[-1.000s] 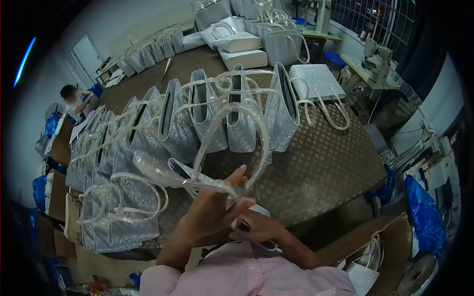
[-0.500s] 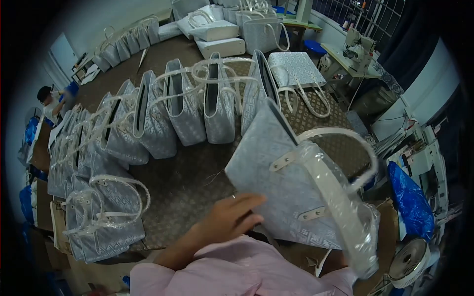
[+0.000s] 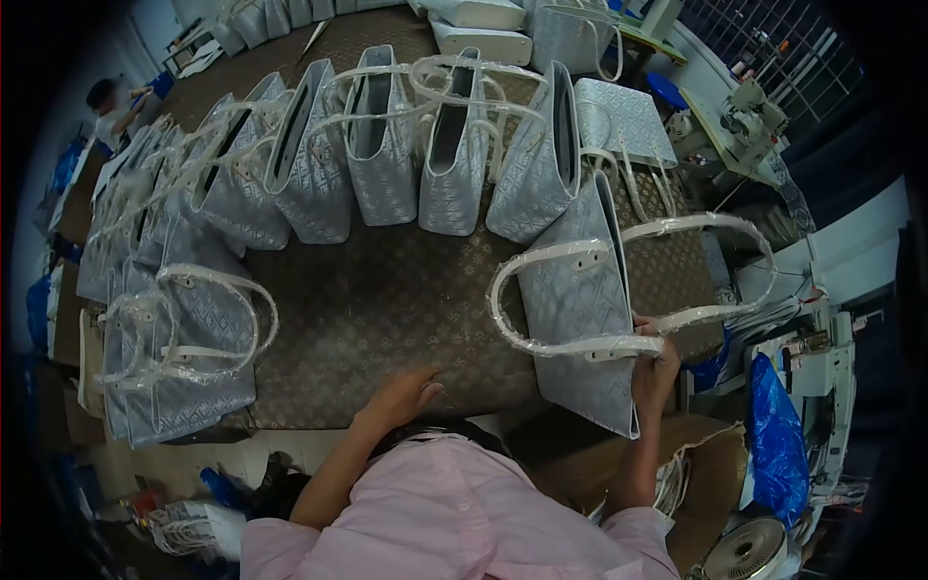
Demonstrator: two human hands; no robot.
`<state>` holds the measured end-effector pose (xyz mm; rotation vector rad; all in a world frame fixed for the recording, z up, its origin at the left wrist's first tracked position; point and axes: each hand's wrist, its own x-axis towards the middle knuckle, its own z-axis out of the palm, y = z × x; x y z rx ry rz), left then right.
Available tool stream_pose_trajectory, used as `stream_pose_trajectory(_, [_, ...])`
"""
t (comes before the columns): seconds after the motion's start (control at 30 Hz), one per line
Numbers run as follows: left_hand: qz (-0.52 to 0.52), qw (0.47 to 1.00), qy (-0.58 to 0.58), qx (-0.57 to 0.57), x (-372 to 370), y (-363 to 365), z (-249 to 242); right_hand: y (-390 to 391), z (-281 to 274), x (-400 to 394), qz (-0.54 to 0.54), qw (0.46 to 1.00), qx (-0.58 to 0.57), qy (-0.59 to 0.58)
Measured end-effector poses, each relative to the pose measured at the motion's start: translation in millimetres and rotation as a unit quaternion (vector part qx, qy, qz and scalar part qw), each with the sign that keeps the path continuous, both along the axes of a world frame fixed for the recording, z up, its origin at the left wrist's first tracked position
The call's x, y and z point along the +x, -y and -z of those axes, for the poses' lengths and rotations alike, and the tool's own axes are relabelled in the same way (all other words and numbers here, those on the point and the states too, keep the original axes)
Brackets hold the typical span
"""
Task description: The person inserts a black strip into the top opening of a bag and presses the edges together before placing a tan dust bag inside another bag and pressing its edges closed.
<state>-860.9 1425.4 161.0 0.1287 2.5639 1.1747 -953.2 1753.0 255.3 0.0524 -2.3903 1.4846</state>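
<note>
My right hand (image 3: 655, 369) grips the side edge of a silver patterned tote bag (image 3: 580, 304), close to its lower handle end. The bag stands at the table's right front, its mouth facing right, with one plastic-wrapped handle looping left and the other right. Near the table's front edge is my left hand (image 3: 404, 396), away from the bags, fingers loosely curled; whether it holds anything small is hidden. Several similar bags (image 3: 382, 184) stand in a curved row behind, and more (image 3: 198, 338) lean together at the left.
The brown patterned table (image 3: 358, 319) spans the middle. A silver bag (image 3: 623, 121) lies at the back right. Sewing machines (image 3: 754, 121), a blue plastic bundle (image 3: 778, 440) and a fan (image 3: 744, 549) are on the right. Another person (image 3: 114, 108) is at the far left.
The tote bag has turned from tilted to upright, its handles now spread to both sides. My right hand has come into view on its edge. My left hand has drawn away from the bag.
</note>
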Motion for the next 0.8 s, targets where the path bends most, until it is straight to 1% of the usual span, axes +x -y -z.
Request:
stream_pose_trajectory(0.03, [-0.009,1.000,0.005,-0.002,-1,-1,0,-2,2,-6,-0.009,1.000,-0.002,0.005])
stream_pose_trajectory(0.1, [-0.010,1.000,0.000,0.004,1,-4,0,-16,9,-21,-0.051,0.997,0.042,-0.039])
stream_pose_trajectory(0.17, [0.016,0.998,0.017,-0.053,3,-3,6,-30,10,-29,-0.097,0.992,0.079,-0.036])
stream_pose_trajectory(0.2, [0.012,0.997,0.044,-0.056,4,-3,3,-22,3,-26,-0.105,0.994,-0.019,-0.005])
stream_pose_trajectory(0.23, [0.004,0.996,0.071,-0.056,4,-3,1,-18,-4,-23,-0.112,0.986,-0.114,0.037])
stream_pose_trajectory(0.3, [-0.008,0.995,0.081,-0.065,7,-1,2,-29,-4,-23,-0.051,0.996,-0.058,0.048])
stream_pose_trajectory(0.37, [-0.012,0.995,0.068,-0.072,11,1,26,-49,6,-27,-0.095,0.991,-0.083,0.029])
stream_pose_trajectory(0.4, [-0.032,0.994,0.075,-0.077,14,4,21,-43,11,-29,-0.115,0.989,-0.090,0.035])
stream_pose_trajectory(0.43, [-0.023,0.993,0.092,-0.075,15,3,16,-42,14,-29,-0.046,0.993,0.097,0.048])
stream_pose_trajectory(0.47, [-0.011,0.992,0.107,-0.071,13,2,14,-37,14,-29,0.028,0.958,0.281,0.052])
stream_pose_trajectory(0.5, [-0.023,0.991,0.108,-0.072,13,3,17,-22,8,-25,0.016,0.959,0.280,0.049])
stream_pose_trajectory(0.53, [-0.015,0.992,0.099,-0.076,17,1,23,-8,2,-16,-0.009,0.987,0.145,0.067])
stream_pose_trajectory(0.57, [-0.009,0.993,0.093,-0.079,22,0,27,4,-3,-15,-0.038,0.995,0.010,0.090])
stream_pose_trajectory(0.7, [-0.076,0.991,0.085,-0.068,40,2,34,32,2,-44,-0.142,0.985,0.021,0.099])
stream_pose_trajectory(0.77, [-0.075,0.984,0.139,-0.087,49,9,41,47,2,-47,-0.190,0.976,0.025,0.105])
stream_pose_trajectory(0.8, [-0.085,0.983,0.142,-0.083,55,14,41,55,1,-47,-0.210,0.972,0.027,0.105])
